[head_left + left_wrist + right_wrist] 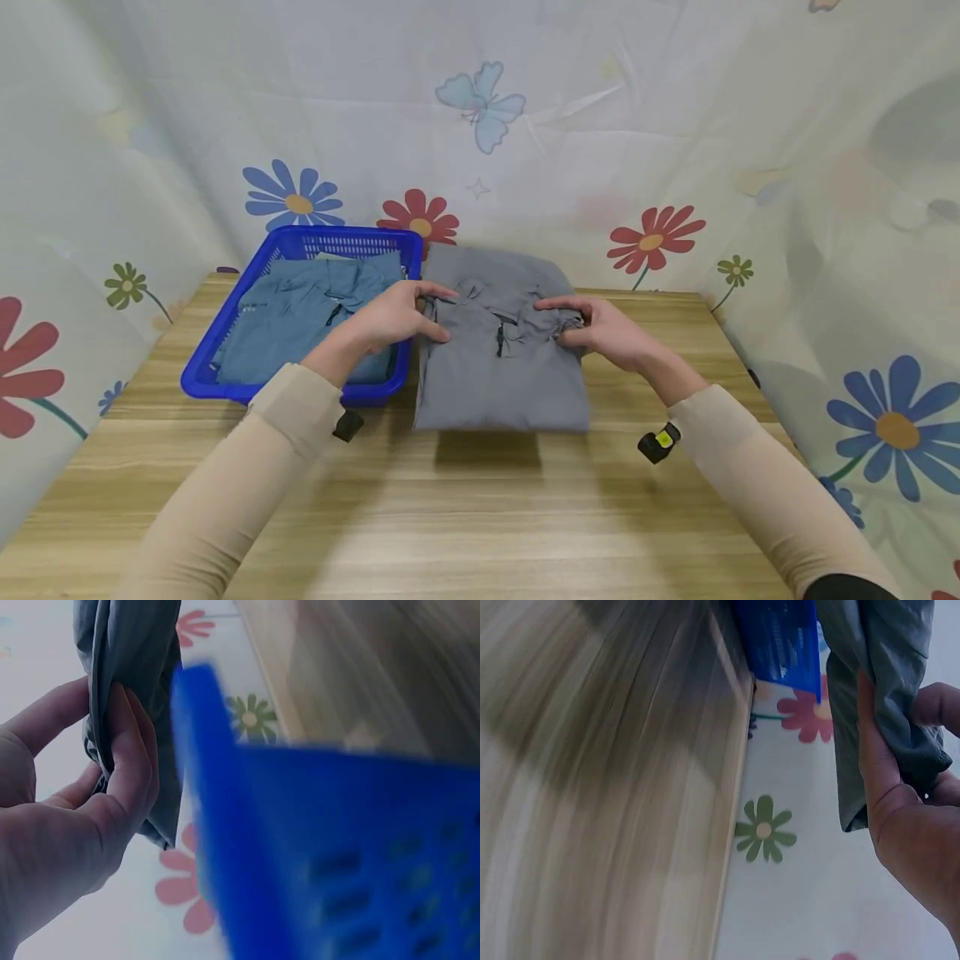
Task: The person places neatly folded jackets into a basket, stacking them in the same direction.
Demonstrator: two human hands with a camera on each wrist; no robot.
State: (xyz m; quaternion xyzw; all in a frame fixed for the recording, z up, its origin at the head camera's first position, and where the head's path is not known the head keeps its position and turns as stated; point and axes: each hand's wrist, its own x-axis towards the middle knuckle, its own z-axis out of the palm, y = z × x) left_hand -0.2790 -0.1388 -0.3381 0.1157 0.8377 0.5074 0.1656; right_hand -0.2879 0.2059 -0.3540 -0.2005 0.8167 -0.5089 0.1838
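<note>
A folded grey garment (502, 379) with a collar and a short dark zip hangs level above the table, its shadow falling beneath it. My left hand (397, 318) grips its left edge, thumb on top and fingers under the cloth, as the left wrist view shows on the grey fabric (135, 645). On the opposite edge, my right hand (603, 332) pinches the bunched cloth (892, 690) between thumb and fingers. Beside the left hand stands a blue plastic basket (197, 367) holding a folded blue garment (288, 333) with a collar and dark zip.
The wooden table (480, 525) runs back to a floral cloth backdrop (570, 167). The basket's right rim lies close to the grey garment's left edge and under the left wrist. A pale thing shows at the back inside the basket.
</note>
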